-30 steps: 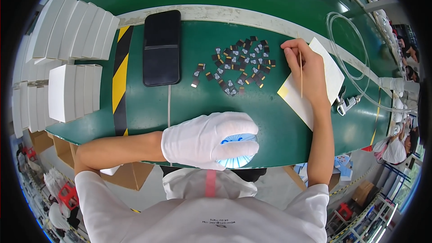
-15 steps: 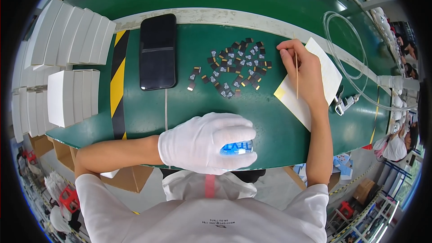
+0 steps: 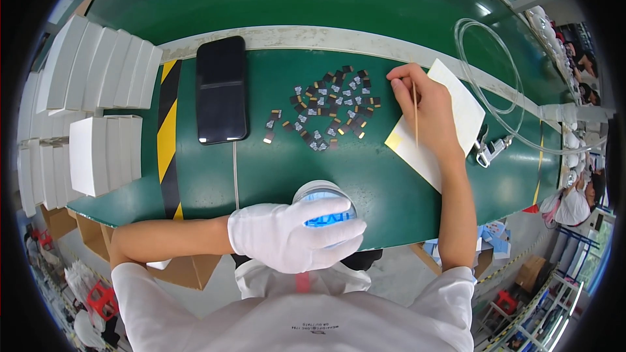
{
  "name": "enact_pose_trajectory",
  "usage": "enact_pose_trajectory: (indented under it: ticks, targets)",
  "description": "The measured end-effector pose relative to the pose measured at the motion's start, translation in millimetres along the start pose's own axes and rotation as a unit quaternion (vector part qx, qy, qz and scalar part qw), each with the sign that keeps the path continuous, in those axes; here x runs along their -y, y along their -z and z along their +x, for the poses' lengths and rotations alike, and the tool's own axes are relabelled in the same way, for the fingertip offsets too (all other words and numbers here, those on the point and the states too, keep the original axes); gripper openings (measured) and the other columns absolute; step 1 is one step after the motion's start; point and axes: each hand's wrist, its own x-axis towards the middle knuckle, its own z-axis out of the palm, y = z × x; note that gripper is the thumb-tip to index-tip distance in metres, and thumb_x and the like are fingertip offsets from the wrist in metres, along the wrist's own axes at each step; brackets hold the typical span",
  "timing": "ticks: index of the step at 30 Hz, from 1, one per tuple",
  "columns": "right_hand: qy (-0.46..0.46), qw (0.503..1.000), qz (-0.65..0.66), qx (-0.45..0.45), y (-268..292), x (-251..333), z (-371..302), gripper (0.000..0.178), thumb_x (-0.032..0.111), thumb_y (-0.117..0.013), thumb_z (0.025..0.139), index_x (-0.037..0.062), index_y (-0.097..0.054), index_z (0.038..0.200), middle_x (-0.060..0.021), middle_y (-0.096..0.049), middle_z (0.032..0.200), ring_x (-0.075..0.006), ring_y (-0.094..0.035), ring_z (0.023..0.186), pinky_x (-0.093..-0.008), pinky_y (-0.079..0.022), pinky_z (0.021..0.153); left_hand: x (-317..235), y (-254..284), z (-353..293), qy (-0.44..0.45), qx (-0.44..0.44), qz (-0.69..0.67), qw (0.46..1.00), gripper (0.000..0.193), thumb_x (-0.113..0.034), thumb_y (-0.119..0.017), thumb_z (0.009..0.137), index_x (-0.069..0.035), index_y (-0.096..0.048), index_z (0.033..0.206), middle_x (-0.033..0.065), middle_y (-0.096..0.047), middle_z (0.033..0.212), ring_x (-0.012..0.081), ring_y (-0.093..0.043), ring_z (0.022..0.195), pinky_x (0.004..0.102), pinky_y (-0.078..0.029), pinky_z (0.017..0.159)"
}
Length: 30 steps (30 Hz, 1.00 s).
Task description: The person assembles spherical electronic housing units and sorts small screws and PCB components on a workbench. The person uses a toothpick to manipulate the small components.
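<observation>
Left of the chips (image 3: 340, 100) lies a phone (image 3: 222, 91). Nearer me than the chips, my gloved left fingers (image 3: 337, 233) curl, slightly spread, around a round blue thing (image 3: 323, 220). Right of the chips, my right fingers (image 3: 407, 72) close on a stick (image 3: 417, 127).

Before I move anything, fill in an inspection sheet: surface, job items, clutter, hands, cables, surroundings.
Surface: green tabletop, glossy, with a yellow-and-black striped band at left.
Job items: small black cards with gold ends, loosely scattered; round container with blue markings, near edge.
Clutter: black smartphone, white boxes at left; white sheet, handheld metal tool at right.
Hands: gloved left hand holds the container; bare right hand holds a thin wooden stick over the sheet.
Cables: nothing seen; clear tubing loops at right.
Surroundings: red stool, cardboard box below.
</observation>
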Motion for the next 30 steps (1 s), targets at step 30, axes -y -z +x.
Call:
enact_pose_trajectory:
  ticks: [30]
  targets:
    - [0.028,1.000,-0.001,-0.005,1,-1,0,0.009,0.010,-0.066,0.099,0.0066,-0.066,0.107,-0.0083,-0.065,0.073,-0.0216,-0.059,0.060,-0.0343,-0.045,0.059,-29,0,-3,-0.267,0.341,0.093,0.896,0.026,-0.024,-0.056,0.097,-0.015,-0.072,0.117,0.0019,-0.063,0.142,0.0273,-0.031,0.156,0.0459,-0.027,0.130]
